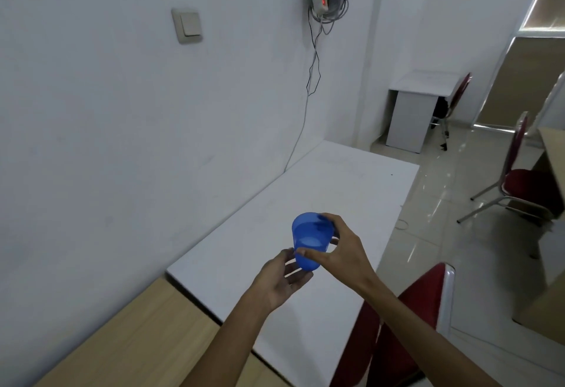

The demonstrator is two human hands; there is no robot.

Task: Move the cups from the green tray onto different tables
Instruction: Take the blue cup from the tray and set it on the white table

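Note:
A translucent blue cup is held upright in the air over a white table. My right hand grips it from the right, thumb across its front wall and fingers at the rim. My left hand is under and to the left of the cup, palm up, with its fingertips touching the cup's base. The green tray is not in view.
The white table runs along the wall, with a wooden table adjoining at the near left. A red chair is tucked in at its right edge. Another red chair, a small white desk and a hanging cable lie beyond.

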